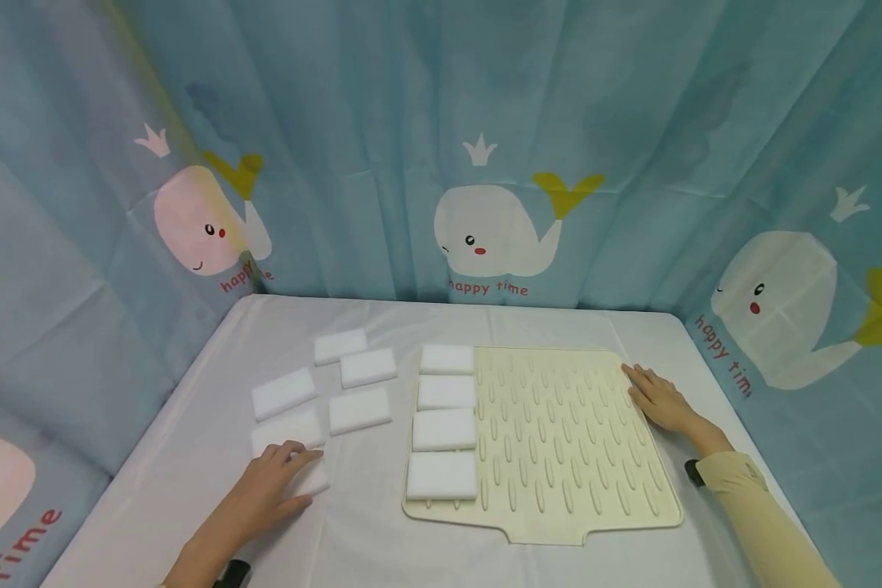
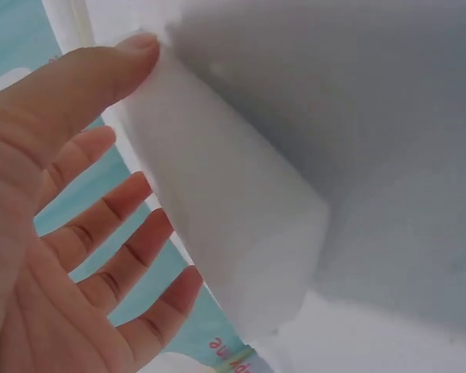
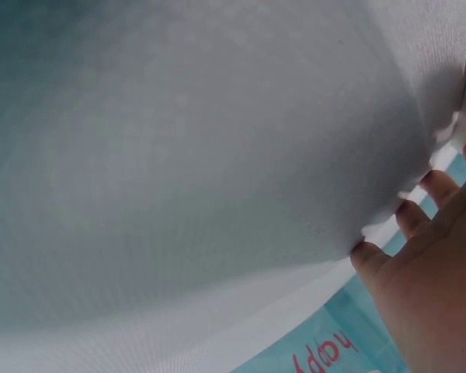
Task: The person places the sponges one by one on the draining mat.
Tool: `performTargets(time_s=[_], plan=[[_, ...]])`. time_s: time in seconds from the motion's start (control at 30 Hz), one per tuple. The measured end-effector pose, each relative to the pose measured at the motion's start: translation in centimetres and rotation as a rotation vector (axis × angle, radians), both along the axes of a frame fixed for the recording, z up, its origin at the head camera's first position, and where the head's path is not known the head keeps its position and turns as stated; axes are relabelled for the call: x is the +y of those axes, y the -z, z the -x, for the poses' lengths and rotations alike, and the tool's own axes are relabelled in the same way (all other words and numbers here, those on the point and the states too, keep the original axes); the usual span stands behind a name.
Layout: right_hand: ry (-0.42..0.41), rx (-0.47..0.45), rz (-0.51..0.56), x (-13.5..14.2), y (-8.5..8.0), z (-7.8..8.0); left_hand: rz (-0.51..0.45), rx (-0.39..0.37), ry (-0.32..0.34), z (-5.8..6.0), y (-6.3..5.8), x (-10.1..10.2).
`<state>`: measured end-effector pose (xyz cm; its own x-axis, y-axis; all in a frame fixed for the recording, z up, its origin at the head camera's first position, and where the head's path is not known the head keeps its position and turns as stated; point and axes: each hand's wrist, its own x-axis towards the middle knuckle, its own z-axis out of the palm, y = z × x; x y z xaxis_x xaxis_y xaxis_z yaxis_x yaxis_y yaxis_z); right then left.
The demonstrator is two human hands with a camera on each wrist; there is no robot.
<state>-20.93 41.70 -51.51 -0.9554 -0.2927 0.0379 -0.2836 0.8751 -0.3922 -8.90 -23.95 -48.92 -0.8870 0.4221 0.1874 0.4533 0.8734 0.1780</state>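
Left hand (image 1: 268, 482), nearest, spreads over a white block (image 1: 312, 480). Blue curtain (image 1: 382, 163) backs the white worktop (image 1: 367, 547), whose cream mat (image 1: 547, 527), touched by the right hand's (image 1: 661, 400) extended fingers, carries four blocks (image 1: 442, 475); that first block and five others (image 1: 360, 410) are left of it. Red lettering (image 1: 488, 288) reads "happy time".

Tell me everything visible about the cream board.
The cream board looks like plastic or silicone, with rounded corners, rows of narrow oval marks and a short tab at its near edge. It lies flat on the white-covered table. Four white blocks rest in a column along its left side; the right hand touches or nearly touches its far right corner.
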Motion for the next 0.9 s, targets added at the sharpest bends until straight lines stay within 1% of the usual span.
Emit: performTargets(time_s=[0.17, 0.4, 0.63, 0.73, 0.9], plan=[[-0.001, 0.014, 0.001, 0.2, 0.1, 0.1, 0.006, -0.023, 0.015, 0.1, -0.7, 0.3], [0.000, 0.020, 0.004, 0.3, 0.0, 0.1, 0.033, 0.021, 0.055, 0.6, -1.5, 1.0], [-0.005, 0.035, 0.006, 0.3, 0.2, 0.0, 0.041, 0.011, 0.090, 1.6, -2.0, 2.0], [-0.006, 0.033, 0.010, 0.2, 0.3, 0.0, 0.032, 0.027, 0.115, 2.2, -2.2, 2.6], [-0.001, 0.004, 0.018, 0.2, 0.5, 0.0, 0.014, 0.058, 0.170, 3.4, -2.7, 3.4]])
